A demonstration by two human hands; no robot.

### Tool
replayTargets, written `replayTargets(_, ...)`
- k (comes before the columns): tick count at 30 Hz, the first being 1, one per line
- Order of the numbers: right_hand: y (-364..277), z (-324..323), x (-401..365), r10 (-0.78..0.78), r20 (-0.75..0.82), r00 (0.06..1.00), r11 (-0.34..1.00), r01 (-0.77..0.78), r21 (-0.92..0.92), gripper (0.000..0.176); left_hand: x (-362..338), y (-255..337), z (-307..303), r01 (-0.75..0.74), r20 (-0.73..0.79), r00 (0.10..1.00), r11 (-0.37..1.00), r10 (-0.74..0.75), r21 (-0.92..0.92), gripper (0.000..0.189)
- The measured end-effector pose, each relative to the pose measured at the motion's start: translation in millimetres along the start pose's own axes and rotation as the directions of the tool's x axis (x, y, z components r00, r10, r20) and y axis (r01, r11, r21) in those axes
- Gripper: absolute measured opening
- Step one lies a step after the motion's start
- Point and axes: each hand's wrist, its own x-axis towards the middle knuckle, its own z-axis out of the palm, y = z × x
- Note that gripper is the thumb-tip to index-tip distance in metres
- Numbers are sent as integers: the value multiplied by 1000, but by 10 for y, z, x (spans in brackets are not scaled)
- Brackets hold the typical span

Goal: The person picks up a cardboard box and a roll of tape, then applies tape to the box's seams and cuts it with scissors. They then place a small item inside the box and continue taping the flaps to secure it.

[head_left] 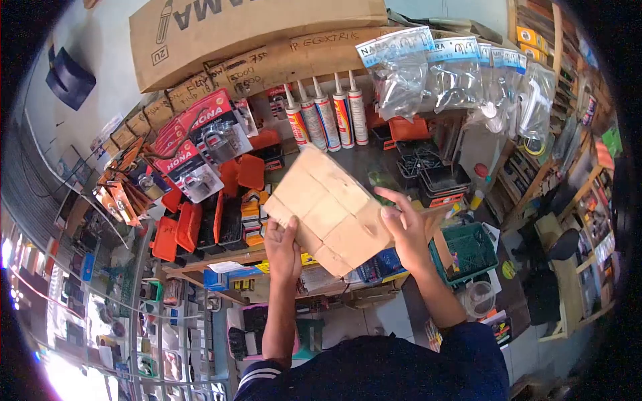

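A flat tan panel (328, 210), marked with lines into squares, is tilted in front of my body. My left hand (283, 247) grips its lower left edge, with the thumb lying on the face. At the right edge is my right hand (403, 230), its thumb against the panel and its index finger raised behind the upper right edge. The other fingers of both hands are partly hidden. Behind the panel stand several sealant tubes (323, 117) with pointed nozzles.
Carded padlocks (217, 140) hang at the left above orange bins (189, 227). Clear plastic packets (401, 73) hang at the upper right. A long cardboard box (261, 33) lies on top. A green basket (468, 250) sits at the right. Wire racks stand at the far left.
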Motion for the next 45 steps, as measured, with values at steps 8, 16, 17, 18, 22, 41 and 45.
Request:
replayTargets(8, -127, 5, -303, -132, 77, 988, 986, 138, -92, 42, -394, 99, -34, -68, -168, 980, 968, 110, 240, 52)
replayTargets(16, -362, 86, -394, -107, 291, 951, 932, 197, -303, 37, -674, 943, 468, -600, 590, 799, 86, 114, 796, 60)
replayTargets(17, -389, 122, -399, -104, 332, 938, 921, 217, -324, 37, -687, 922, 478, -575, 566, 818, 89, 106, 813, 60)
replayTargets(18, -388, 147, -411, -102, 372, 923, 909, 238, -342, 38, -713, 880, 501, -383, 437, 891, 316, -121, 868, 47)
replayTargets(22, -392, 151, -402, -15, 427, 904, 929, 170, -328, 34, -792, 790, 347, -86, 393, 856, 657, -336, 749, 26)
replayTargets(41, -272, 426, -531, -462, 287, 839, 589, 532, -608, 34, -1126, 895, 552, -217, 275, 958, 416, -84, 883, 12)
replayTargets(45, -272, 448, -545, -433, 275, 859, 607, 503, -615, 32, -1141, 851, 550, -293, 328, 945, 408, -17, 865, 13)
